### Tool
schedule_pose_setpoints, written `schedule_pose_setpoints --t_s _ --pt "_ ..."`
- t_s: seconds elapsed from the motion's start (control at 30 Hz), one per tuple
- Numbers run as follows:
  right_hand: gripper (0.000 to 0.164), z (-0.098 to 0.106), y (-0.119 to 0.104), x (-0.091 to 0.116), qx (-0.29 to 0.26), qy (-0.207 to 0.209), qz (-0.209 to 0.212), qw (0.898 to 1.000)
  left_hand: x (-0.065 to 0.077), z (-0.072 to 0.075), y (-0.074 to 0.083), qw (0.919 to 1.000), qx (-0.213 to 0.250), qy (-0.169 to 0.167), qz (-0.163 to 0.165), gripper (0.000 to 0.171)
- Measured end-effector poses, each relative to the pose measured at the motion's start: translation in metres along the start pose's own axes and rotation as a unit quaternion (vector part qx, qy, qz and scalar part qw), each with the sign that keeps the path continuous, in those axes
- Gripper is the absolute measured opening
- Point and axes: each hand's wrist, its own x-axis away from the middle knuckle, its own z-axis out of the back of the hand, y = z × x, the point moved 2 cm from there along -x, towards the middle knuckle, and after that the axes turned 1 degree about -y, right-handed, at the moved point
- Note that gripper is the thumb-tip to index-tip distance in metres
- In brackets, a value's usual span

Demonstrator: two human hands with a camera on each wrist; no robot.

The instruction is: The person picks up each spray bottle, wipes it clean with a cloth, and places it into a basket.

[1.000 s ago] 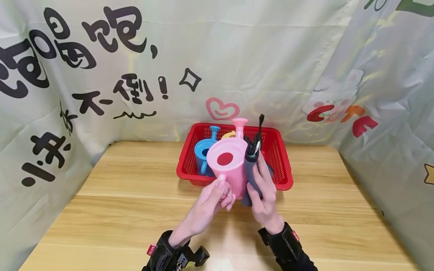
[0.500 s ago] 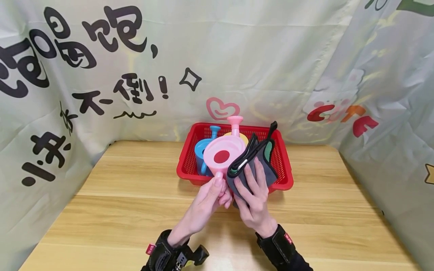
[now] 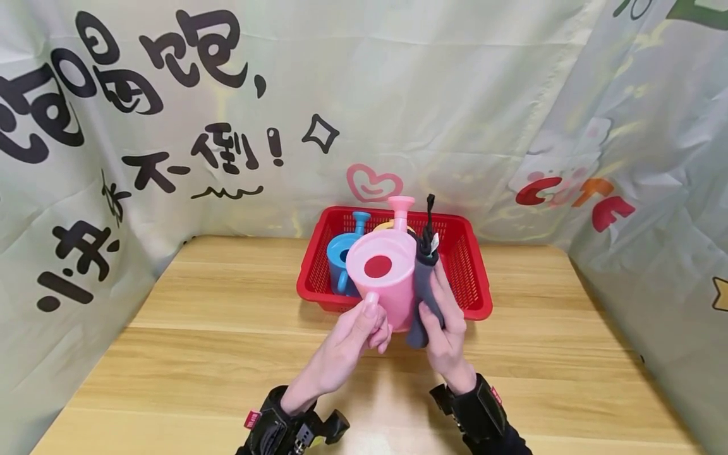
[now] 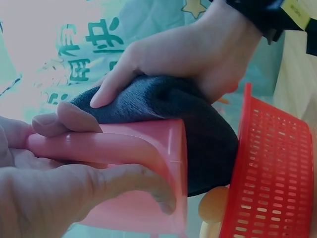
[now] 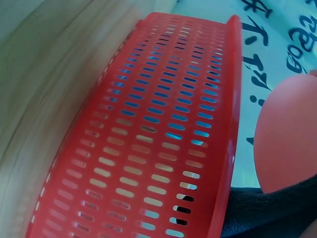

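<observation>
One pink watering can [image 3: 395, 303], smooth and spouted, is above the near rim of one red basket [image 3: 469, 278]. The left hand [image 3: 358, 332] pinches its handle; the right hand [image 3: 449, 338] grips one dark cloth [image 3: 423, 287] against it. Inside the basket: one blue can [image 3: 335, 270].

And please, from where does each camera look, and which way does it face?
Head: worn on the head, facing forward and down at the pink watering can, grey cloth and red basket; left hand and right hand show.
Left wrist: worn there, facing the can's handle in the left hand; the right hand shows beyond.
Right wrist: worn there, facing the basket close up; a sliver of skin shows at lower right.
Shared: head and left wrist both show the two hands.
</observation>
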Motion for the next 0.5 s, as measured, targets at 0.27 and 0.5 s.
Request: schedule_pose_setpoints --t_s 0.27,0.5 --pt "0.048 -0.007 -0.002 -0.004 0.058 0.013 0.110 0.992 0.001 -0.001 -0.001 0.9994 -0.012 0.027 -0.016 0.033" --pt "0.041 -0.024 -0.009 0.000 0.172 -0.003 0.197 0.965 0.001 0.000 0.000 0.9984 -0.001 0.057 -0.007 0.034"
